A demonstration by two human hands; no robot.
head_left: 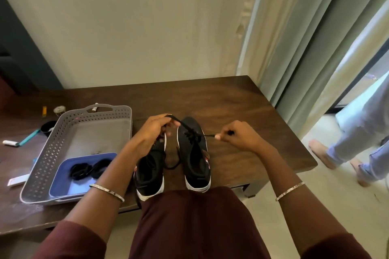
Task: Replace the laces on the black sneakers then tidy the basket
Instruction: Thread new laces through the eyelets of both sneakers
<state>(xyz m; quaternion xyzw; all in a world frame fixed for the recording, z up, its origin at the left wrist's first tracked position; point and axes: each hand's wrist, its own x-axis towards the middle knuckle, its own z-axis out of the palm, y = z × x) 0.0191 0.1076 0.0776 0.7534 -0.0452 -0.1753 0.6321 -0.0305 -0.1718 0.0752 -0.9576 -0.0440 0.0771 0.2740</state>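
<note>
Head view: two black sneakers sit side by side on the tabletop (231,101), toes pointing away from the person. L sneaker (150,172) is partly under the left hand (154,130); R sneaker (195,153) is just beside it.

A black lace (179,120) runs through the R sneaker's front eyelets. Left hand's fingers (167,120) are curled, pinching one end above the toes. Right hand (242,136) is off to the shoe's right, fingers (217,137) pinching the other end, which is pulled taut.

Grey basket (52,149) sits left of the shoes and holds a blue tray (63,176) w/ bundled black laces (88,169).
</note>
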